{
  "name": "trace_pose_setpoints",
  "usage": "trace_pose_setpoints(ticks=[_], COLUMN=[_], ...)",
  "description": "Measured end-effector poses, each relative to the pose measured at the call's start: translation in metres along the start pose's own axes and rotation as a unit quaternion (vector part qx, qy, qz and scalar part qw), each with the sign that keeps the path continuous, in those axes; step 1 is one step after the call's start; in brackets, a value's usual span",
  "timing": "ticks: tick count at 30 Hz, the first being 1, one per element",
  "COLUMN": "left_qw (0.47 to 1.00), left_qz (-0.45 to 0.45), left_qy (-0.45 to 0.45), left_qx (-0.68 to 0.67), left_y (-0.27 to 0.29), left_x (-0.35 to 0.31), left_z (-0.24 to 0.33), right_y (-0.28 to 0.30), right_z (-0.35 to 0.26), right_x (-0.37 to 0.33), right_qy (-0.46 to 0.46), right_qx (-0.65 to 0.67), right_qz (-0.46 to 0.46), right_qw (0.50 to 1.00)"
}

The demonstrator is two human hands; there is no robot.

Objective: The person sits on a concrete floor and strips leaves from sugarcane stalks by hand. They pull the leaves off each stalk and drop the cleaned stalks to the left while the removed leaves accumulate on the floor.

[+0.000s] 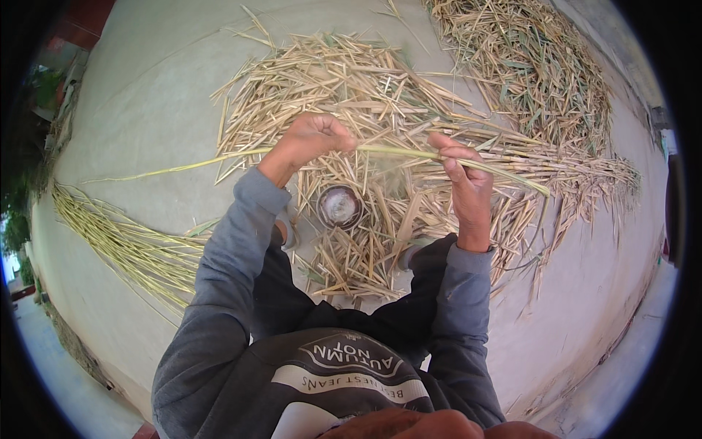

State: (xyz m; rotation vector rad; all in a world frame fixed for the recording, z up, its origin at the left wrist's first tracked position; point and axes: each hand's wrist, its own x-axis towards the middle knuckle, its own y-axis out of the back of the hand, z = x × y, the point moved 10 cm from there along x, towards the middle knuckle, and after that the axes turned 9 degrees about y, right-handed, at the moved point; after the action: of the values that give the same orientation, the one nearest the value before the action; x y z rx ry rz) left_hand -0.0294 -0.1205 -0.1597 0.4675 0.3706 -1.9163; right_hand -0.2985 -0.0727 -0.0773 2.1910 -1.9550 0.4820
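A long, thin yellow-green plant stalk (395, 151) stretches sideways in front of me, held up by both hands. My left hand (314, 140) is closed around it in a pinch, and the slender tail of the stalk trails far to the left beyond my wrist. Farther along, my right hand (466, 175) grips the thicker part between thumb and fingers, with a short end sticking out to the right. From near that end a narrow dark green strip (541, 230) hangs down. Below my hands, between my feet, stands a round dark-rimmed object (341, 206) with a whitish top.
Cut dry stalk pieces (314, 80) lie heaped around the round object and beyond it. A bundle of slim green stalks (131, 241) rests at my left. Longer stalks (570, 172) spread to the right. A larger leafy pile (534, 66) covers the concrete floor (153, 95) at far right.
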Motion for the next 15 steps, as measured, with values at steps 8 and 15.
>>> trace_pose_setpoints(ticks=[8, 15], left_qw=[0.968, 0.895], left_qz=[-0.015, 0.124], left_qy=[-0.188, -0.294], left_qx=[-0.162, 0.311], left_y=[0.038, -0.001], left_x=[-0.030, -0.039], left_z=[0.054, 0.067], right_y=[0.023, 0.014], right_z=[0.022, 0.036], right_x=[-0.002, 0.008], right_qy=[-0.078, -0.085], right_qx=[0.013, 0.044], right_qz=[0.086, 0.097], right_qw=[0.993, 0.991])
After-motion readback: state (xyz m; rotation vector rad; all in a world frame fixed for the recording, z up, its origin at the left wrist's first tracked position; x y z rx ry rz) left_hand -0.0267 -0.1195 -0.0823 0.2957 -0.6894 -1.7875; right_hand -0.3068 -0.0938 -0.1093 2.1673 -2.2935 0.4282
